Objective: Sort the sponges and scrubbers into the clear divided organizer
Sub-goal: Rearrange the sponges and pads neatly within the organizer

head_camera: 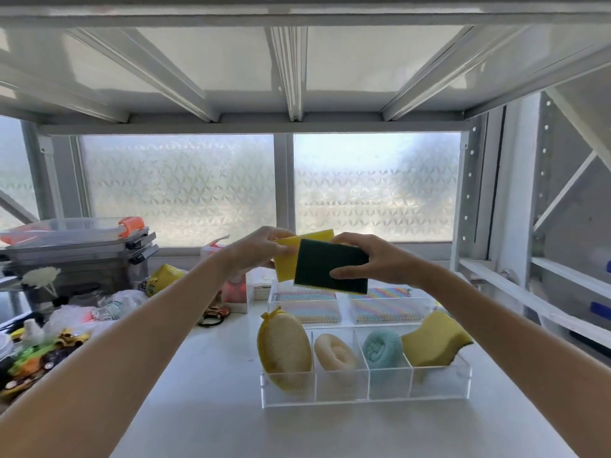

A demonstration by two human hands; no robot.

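My left hand (261, 251) grips a flat yellow sponge (286, 259) and my right hand (370, 259) grips a dark green scrub pad (325, 267); both are held up together above the clear divided organizer (439, 388). The green pad overlaps the yellow sponge. The organizer's front row holds a yellow mesh scrubber (284, 352), a beige ring scrubber (334, 353), a teal ring scrubber (383, 348) and a wavy yellow sponge (431, 342). Behind, a second clear tray (272, 294) holds two rainbow-striped cloths (380, 309).
Clutter covers the table's left side: stacked clear storage boxes (79, 246), plastic bags (99, 309), toy cars (49, 352) and a small red car (216, 312). A metal shelf (297, 77) hangs overhead. Frosted windows (373, 186) stand behind, and shelf uprights at right.
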